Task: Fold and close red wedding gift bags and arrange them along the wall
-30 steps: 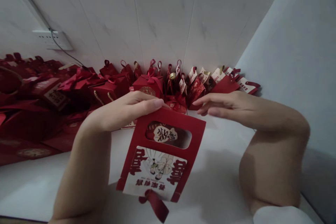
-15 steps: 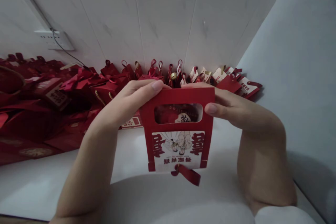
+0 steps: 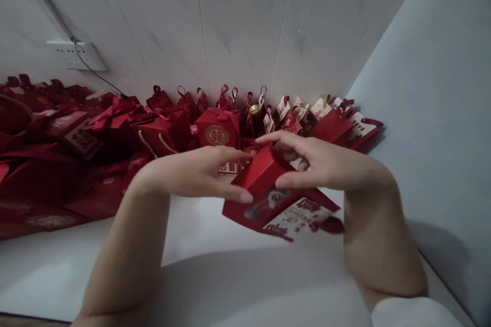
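Observation:
A red gift box [image 3: 255, 176] with a clear window and a white printed panel is tilted above the white surface, a dark red ribbon loop [image 3: 330, 225] at its lower right end. My right hand [image 3: 322, 163] grips it from the right, thumb on the front and fingers over the far side. At the box's left edge is my left hand [image 3: 207, 171], its thumb laid across the front corner and its fingers reaching behind. The printed panel is blurred and what fills the window is hard to make out.
Red gift boxes [image 3: 115, 122] crowd the left side and the wall. Right of them stand several small bags with ribbon loops [image 3: 322, 110]. A red box with a gold emblem [image 3: 217, 134] sits behind my hands. A socket strip [image 3: 79, 55] with a cable hangs on the tiled wall.
The gift box has turned from facing me upright to a slant, its ribbon end swinging right. Both hands have moved with it, and the gold-emblem box behind has come into view.

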The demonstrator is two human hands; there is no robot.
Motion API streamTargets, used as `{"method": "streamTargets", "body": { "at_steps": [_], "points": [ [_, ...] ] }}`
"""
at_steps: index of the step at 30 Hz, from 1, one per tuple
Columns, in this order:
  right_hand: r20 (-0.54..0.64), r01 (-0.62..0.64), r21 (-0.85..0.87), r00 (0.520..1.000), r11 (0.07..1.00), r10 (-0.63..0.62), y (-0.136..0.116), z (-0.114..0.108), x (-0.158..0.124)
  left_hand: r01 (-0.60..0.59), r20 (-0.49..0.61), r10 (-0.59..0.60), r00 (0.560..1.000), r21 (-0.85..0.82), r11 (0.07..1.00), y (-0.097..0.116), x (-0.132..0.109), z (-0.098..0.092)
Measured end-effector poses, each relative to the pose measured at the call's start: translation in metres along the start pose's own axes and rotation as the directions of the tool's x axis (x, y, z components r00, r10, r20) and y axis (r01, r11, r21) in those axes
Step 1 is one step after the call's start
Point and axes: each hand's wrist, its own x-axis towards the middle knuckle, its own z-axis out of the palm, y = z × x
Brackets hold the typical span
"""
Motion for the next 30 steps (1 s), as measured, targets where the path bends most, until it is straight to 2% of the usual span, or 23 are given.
{"method": "streamTargets", "body": {
  "at_steps": [4,8,11,14,17,21,23,25,27,30],
  "points": [
    [-0.039,0.010,-0.284,0.999,0.959,-0.021,-0.003,0.014,0.009,0.016,-0.039,-0.011,0.999,0.127,0.992,-0.002,0.017,0.015],
    [-0.065,0.044,-0.346,0.995,0.937,-0.071,0.004,0.015,0.012,0.066,-0.136,-0.049,0.990,0.127,0.990,-0.009,0.025,0.019],
    [-0.067,0.015,-0.367,0.997,0.930,-0.042,0.011,0.007,0.008,0.049,-0.160,-0.031,0.987,0.111,0.993,-0.018,0.026,0.012],
    [-0.158,-0.018,-0.421,0.986,0.907,-0.054,0.014,-0.004,-0.001,0.007,-0.179,0.000,0.984,0.038,0.999,-0.027,0.025,0.005],
    [-0.339,-0.041,-0.466,0.931,0.884,-0.136,0.015,-0.014,-0.013,-0.035,-0.219,0.010,0.976,-0.112,0.993,-0.030,0.023,0.001],
    [-0.431,-0.146,-0.463,0.899,0.874,-0.078,0.015,-0.025,-0.027,-0.112,-0.246,0.047,0.968,-0.259,0.959,-0.033,0.021,-0.003],
    [-0.443,-0.153,-0.477,0.892,0.865,-0.086,0.014,-0.027,-0.029,-0.089,-0.232,0.039,0.972,-0.208,0.974,-0.034,0.021,-0.004],
    [-0.436,-0.124,-0.472,0.893,0.873,-0.110,0.012,-0.027,-0.027,-0.008,-0.186,-0.004,0.983,-0.063,0.998,-0.036,0.023,-0.003],
    [-0.413,-0.103,-0.458,0.904,0.883,-0.109,0.011,-0.025,-0.022,0.058,-0.146,-0.044,0.988,0.096,0.994,-0.036,0.028,0.000],
    [-0.387,-0.097,-0.428,0.918,0.898,-0.085,0.009,-0.019,-0.012,0.105,-0.114,-0.082,0.990,0.214,0.971,-0.035,0.038,0.010]
  ]
}}
